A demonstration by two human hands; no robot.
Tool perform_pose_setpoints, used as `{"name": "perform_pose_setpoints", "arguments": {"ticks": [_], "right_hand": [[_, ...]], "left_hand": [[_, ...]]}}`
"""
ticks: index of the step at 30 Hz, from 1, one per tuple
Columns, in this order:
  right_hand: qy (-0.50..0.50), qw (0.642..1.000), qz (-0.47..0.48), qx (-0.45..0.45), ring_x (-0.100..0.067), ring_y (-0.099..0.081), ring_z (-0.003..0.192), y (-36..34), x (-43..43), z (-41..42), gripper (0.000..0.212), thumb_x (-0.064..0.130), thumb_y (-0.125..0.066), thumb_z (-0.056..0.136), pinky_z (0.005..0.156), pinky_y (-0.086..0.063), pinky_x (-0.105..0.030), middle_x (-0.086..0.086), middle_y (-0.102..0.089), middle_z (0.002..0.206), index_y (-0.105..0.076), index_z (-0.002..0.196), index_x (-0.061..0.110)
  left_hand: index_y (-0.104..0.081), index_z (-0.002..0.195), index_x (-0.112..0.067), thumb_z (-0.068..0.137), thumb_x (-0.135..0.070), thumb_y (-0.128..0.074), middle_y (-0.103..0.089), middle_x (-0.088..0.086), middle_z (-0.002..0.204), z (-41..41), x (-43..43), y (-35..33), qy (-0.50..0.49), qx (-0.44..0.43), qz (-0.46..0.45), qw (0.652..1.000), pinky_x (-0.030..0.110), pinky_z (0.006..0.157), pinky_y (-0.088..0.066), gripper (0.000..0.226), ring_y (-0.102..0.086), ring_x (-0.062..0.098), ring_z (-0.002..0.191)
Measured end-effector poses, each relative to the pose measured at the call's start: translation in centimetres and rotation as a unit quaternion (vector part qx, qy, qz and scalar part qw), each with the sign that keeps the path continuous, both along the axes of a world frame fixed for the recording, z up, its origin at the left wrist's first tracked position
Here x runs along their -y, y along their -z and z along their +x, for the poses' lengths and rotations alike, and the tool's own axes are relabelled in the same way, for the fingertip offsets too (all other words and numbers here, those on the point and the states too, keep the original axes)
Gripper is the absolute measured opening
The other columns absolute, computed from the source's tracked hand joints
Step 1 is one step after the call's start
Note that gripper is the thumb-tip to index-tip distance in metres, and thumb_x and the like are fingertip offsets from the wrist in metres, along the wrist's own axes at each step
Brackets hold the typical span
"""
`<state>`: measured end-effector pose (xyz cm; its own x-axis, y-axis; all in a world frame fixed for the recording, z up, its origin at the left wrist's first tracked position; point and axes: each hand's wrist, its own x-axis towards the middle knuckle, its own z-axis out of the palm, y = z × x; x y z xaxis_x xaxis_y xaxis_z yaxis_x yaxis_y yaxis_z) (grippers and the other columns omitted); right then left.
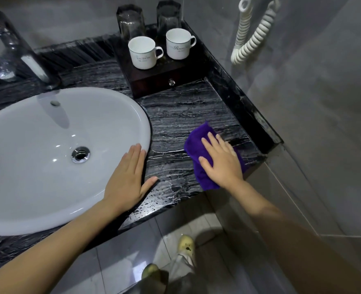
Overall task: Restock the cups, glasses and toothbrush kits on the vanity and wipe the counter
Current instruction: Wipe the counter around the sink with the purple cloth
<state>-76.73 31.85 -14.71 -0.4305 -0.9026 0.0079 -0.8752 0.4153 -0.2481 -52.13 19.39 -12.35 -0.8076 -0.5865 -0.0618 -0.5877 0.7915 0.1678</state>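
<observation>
My right hand (222, 161) presses flat on a purple cloth (198, 143) lying on the black marbled counter (175, 115), near its front right corner. My left hand (128, 177) rests flat and spread on the right rim of the white sink (48, 145), thumb on the counter, holding nothing. At the back right stands a dark wooden tray box (154, 79) with a small knob. On it are two white cups (142, 52) (178, 46) and, behind them, two upturned clear glasses (130, 21) (168, 14). No toothbrush kit shows.
A chrome tap (16, 49) stands behind the sink at left. A white coiled cord (253, 37) hangs on the grey tiled wall at right. Water drops dot the counter's front edge (147, 206). Below are the floor tiles and my shoes (186, 245).
</observation>
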Motion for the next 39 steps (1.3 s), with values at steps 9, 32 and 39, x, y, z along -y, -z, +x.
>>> {"name": "perform_pose_setpoints", "arguments": {"ticks": [9,32,39], "right_hand": [[0.015,1.000,0.009,0.023,-0.021,-0.007,0.147,-0.2,1.0,8.9,0.067,0.052,-0.033,0.089,0.120,-0.007,-0.039,-0.002,-0.014,0.159,-0.021,0.148,0.022],[-0.028,0.984,0.044,0.172,-0.020,0.015,0.146,-1.4,2.6,22.8,0.088,0.044,-0.043,0.084,0.118,0.011,-0.037,-0.009,0.010,0.159,0.004,0.149,0.008],[-0.045,0.988,0.004,0.145,-0.017,0.003,0.147,-1.1,0.8,25.4,0.075,0.039,-0.048,0.090,0.119,0.006,-0.033,-0.006,-0.005,0.160,-0.011,0.149,0.012]], "left_hand": [[-0.017,0.143,0.002,0.077,-0.073,0.008,-0.010,0.021,0.154,0.0,0.2,0.1,0.005,-0.032,0.039,0.999,0.034,0.117,-0.003,0.103,-0.004,0.030,0.143],[-0.009,0.146,-0.005,0.067,-0.082,0.006,-0.005,0.011,0.157,11.9,-0.9,0.0,-0.048,-0.020,0.100,0.994,0.030,0.118,-0.001,0.112,-0.001,0.020,0.146],[-0.010,0.146,-0.006,0.094,-0.045,-0.031,-0.007,0.011,0.157,12.2,-0.6,0.0,-0.032,-0.033,0.116,0.992,0.031,0.118,-0.002,0.068,-0.001,0.019,0.146]]}}
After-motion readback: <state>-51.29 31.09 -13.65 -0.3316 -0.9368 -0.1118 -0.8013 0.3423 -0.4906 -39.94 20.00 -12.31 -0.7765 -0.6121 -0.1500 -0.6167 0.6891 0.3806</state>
